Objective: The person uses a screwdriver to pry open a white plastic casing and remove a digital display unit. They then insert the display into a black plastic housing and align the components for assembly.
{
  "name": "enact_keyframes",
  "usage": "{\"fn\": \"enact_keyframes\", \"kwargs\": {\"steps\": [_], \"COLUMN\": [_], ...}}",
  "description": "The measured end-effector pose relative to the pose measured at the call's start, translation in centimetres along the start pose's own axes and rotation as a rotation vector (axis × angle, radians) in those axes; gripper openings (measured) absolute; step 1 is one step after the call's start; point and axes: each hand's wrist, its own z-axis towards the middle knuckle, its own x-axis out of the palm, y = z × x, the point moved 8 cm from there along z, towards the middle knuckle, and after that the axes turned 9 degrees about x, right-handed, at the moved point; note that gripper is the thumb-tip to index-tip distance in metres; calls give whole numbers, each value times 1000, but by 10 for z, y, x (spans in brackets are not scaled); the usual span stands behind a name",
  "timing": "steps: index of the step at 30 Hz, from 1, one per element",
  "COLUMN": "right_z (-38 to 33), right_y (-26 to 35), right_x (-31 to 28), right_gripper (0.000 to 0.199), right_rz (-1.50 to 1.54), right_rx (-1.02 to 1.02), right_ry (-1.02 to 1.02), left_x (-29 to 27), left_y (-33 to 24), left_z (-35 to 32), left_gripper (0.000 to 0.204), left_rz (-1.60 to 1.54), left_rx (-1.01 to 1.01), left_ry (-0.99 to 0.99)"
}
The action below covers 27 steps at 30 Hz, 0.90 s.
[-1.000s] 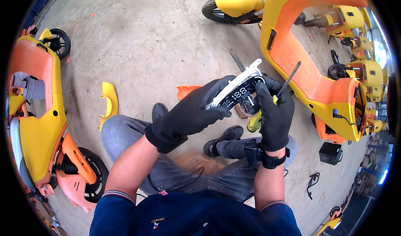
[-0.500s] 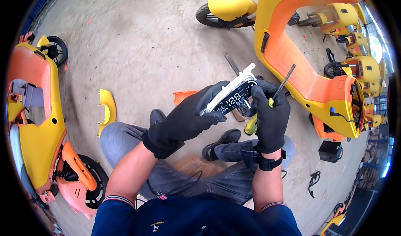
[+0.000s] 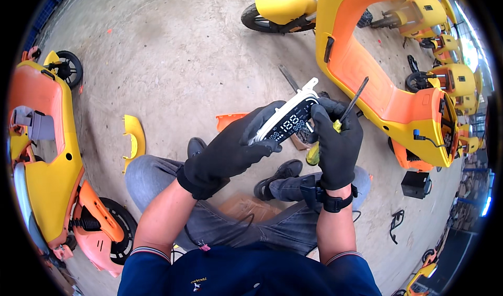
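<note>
Head view, left hand point(image 3: 230, 152) gripping display panel point(image 3: 288, 120), right hand point(image 3: 335, 144) alongside it clutching screwdriver point(image 3: 348, 110)

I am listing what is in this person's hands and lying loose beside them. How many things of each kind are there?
Display panel, held in the left hand: 1
Screwdriver, held in the right hand: 1
Black gloves: 2
Loose yellow body panel on the floor: 1
Loose orange panel piece on the floor: 1
Total: 6
</note>
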Motion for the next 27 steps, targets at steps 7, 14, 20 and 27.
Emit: {"fn": "enact_keyframes", "kwargs": {"steps": [7, 14, 20, 27], "right_z": [-2, -3, -3, -4], "right_y": [-2, 0, -1, -4], "right_x": [-2, -2, -2, -2], "right_gripper": [18, 18, 17, 19], "right_rz": [6, -15, 8, 23], "right_rx": [-2, -21, -16, 2], "right_ry": [-40, -53, -56, -49], "left_x": [1, 1, 4, 4], "left_y": [-1, -2, -5, -3], "left_z": [-2, -1, -2, -3], "left_gripper": [80, 82, 83, 85], "left_rz": [-16, -38, -85, -41], "left_rx": [-45, -28, -11, -36], "left_ry": [-1, -11, 8, 13]}}
